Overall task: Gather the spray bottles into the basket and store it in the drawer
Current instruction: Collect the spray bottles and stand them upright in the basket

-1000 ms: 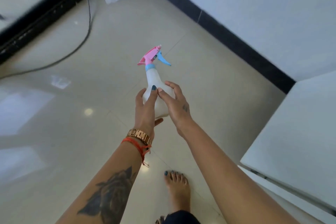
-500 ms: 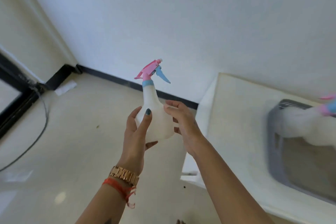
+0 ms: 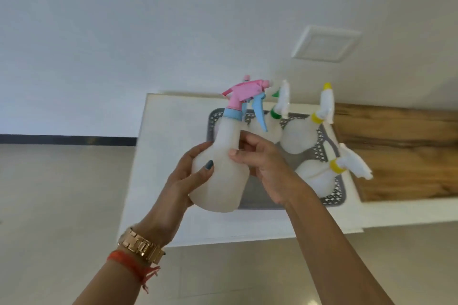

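Observation:
A white spray bottle with a pink and blue trigger (image 3: 223,171) is upright in the air, over the left end of the grey basket (image 3: 333,199). My left hand (image 3: 184,181) grips its body from the left; my right hand (image 3: 262,166) holds its neck and right side. Inside the basket lie three white spray bottles: one with a green collar (image 3: 275,129), one with a yellow collar (image 3: 301,136) at the back, another yellow-collared one (image 3: 319,176) at the right, nozzle over the rim. No drawer is visible.
The basket sits on a white counter (image 3: 171,126) whose right part is wood-grain (image 3: 401,156). A white wall with a square plate (image 3: 326,43) is behind. Beige tiled floor (image 3: 62,193) lies left and in front.
I have turned right from the bare floor toward the counter, carrying the pink-triggered bottle in both hands. The basket with its bottles has come fully into view beneath it.

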